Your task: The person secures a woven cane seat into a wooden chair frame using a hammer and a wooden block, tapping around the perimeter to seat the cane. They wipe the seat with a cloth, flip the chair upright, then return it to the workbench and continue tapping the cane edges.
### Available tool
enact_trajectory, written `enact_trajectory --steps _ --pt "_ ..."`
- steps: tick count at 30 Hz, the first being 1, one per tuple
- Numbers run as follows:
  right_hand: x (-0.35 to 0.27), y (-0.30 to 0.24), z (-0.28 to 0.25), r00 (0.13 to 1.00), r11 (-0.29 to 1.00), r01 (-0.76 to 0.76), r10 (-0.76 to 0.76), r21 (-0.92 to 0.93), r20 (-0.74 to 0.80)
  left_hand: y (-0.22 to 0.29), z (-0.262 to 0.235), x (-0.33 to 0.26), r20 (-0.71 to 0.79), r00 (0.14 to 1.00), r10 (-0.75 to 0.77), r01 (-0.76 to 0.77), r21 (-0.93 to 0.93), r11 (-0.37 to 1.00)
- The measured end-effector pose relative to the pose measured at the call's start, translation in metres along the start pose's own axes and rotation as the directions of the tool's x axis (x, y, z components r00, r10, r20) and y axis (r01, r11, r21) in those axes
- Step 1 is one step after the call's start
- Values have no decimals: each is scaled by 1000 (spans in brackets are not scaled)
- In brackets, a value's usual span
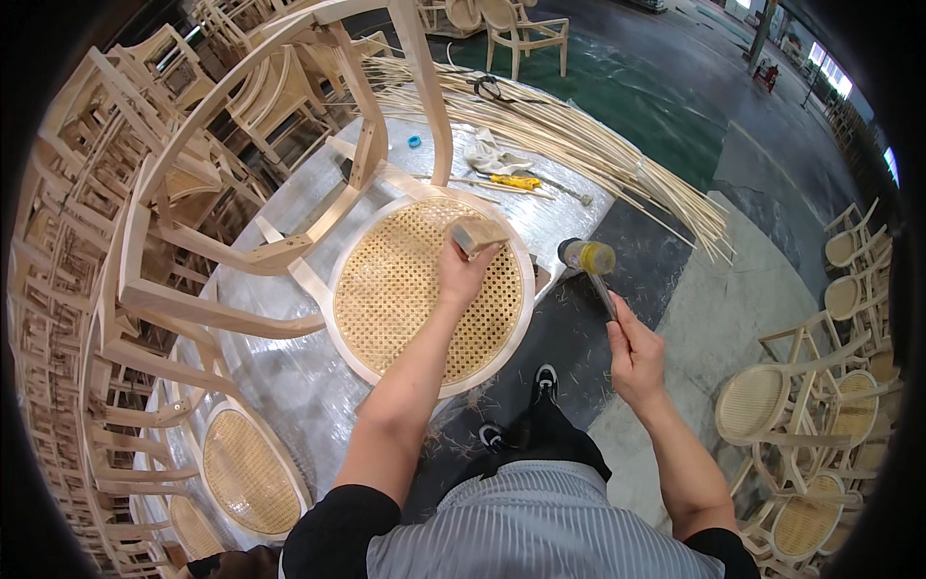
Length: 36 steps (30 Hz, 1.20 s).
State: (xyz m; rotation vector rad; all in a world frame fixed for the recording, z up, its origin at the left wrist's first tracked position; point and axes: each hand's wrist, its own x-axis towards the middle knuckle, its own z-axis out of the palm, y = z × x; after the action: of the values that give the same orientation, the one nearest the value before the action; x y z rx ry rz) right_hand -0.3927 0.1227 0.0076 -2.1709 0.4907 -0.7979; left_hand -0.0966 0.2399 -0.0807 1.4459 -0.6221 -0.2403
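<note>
A chair frame of pale wood [152,289] lies on the table, its round back panel of woven cane [405,299] facing up inside a light wooden ring. Over the upper right of the cane, my left hand [465,275] is closed around a small wooden block [479,234]. My right hand [637,352] grips the handle of a mallet [588,259] with a yellow, see-through face and a dark opposite end. The mallet head is apart from the block, to the right of the ring's edge.
Beyond the ring lie a yellow-handled tool [514,181], a white cloth [494,152] and a blue tape roll [414,141]. A long bundle of cane strips [579,135] crosses the table's far edge. Chair frames crowd the left; more cane chairs [752,403] stand at right.
</note>
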Motion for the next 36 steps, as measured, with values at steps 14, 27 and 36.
enact_trajectory --steps 14,27,36 --pt "70 -22 14 977 976 210 -211 61 20 -3 0 31 120 993 0 -17 138 990" --pt "138 -44 44 820 831 545 -500 -111 280 -21 -13 31 63 994 92 -102 188 977" --pt "149 -20 28 908 910 399 -376 -107 187 -9 -5 38 -75 989 129 -131 -31 991"
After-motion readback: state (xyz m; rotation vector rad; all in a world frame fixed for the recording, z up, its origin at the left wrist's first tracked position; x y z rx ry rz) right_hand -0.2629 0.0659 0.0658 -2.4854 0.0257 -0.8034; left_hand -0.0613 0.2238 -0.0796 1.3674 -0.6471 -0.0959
